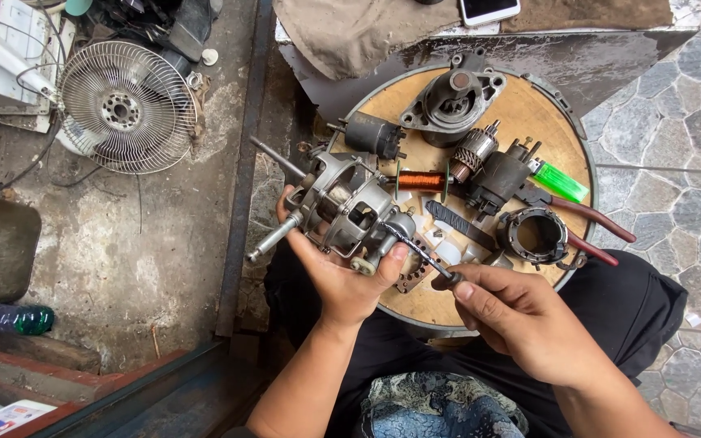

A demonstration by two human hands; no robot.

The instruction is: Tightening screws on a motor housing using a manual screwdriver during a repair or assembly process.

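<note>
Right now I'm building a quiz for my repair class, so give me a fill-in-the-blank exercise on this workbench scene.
1. The left hand holds a grey fan ____.
2. The right hand holds a ____ whose tip meets the motor.
3. On the round board, the spool of wire is ____ coloured.
4. The lighter is ____.

Missing words: motor; screwdriver; copper; green

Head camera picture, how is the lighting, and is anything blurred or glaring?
Head view: soft, even daylight with only faint shadows; the fan motor in the left hand and the screwdriver in the right hand look sharp; mild glare on the phone; edges slightly bent by the wide lens.
</note>
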